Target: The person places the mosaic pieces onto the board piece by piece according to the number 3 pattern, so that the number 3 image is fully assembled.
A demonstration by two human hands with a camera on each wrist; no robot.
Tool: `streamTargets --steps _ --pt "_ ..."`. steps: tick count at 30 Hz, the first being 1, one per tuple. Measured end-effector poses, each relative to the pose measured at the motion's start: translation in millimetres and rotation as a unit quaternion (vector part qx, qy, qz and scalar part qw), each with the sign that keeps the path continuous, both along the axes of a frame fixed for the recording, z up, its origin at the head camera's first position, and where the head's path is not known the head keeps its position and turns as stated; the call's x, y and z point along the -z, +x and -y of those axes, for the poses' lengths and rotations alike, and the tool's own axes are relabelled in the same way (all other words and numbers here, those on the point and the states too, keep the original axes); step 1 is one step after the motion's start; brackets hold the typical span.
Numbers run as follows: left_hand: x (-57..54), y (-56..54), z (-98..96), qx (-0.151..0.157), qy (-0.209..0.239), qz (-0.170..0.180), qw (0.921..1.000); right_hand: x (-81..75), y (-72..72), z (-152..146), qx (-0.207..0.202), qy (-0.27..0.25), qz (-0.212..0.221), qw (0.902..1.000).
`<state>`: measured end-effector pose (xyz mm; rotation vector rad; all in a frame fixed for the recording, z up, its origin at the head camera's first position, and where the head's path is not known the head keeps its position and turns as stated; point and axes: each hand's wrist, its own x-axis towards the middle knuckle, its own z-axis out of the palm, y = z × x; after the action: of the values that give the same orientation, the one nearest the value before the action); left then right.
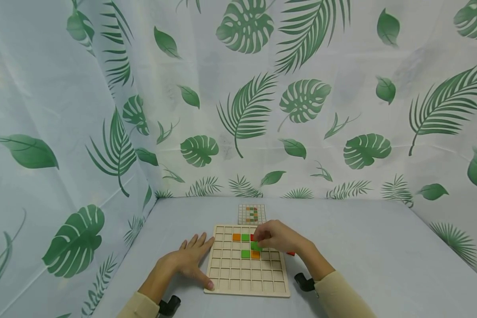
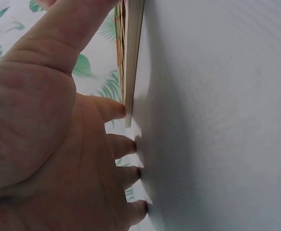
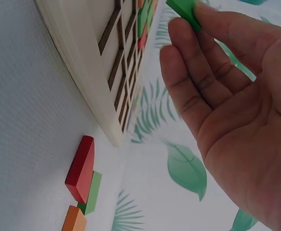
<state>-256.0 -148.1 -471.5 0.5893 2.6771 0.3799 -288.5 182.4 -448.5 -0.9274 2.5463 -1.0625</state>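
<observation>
My right hand (image 1: 280, 236) pinches a small green square tile (image 3: 182, 9) between thumb and fingers. It holds the tile over the upper middle of a wooden grid board (image 1: 234, 274). Set in the board's cells are an orange tile (image 1: 236, 237), a green tile (image 1: 245, 237) and a red tile (image 1: 252, 237) in one row. Lower down sit another green tile (image 1: 245, 254) and a second orange tile (image 1: 255, 254). My left hand (image 1: 188, 260) lies spread along the board's left side, its thumb on the near left corner and its index fingertip touching the edge.
Behind the board lies a small card (image 1: 243, 214) printed with a grid of coloured squares. Right of the board, on the pale tabletop (image 1: 361, 247), lie a loose red tile (image 3: 81, 168), a green tile (image 3: 93, 190) and an orange tile (image 3: 73, 220). Leaf-patterned cloth (image 1: 322, 176) hangs around the table.
</observation>
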Motion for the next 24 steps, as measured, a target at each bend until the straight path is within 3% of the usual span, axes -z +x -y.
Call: streamTargets --steps 24 --pt "1.1 -0.3 0.2 0.0 -0.011 0.004 0.9999 3.2 5.1 10.1 -0.029 0.02 0.009 0.9993"
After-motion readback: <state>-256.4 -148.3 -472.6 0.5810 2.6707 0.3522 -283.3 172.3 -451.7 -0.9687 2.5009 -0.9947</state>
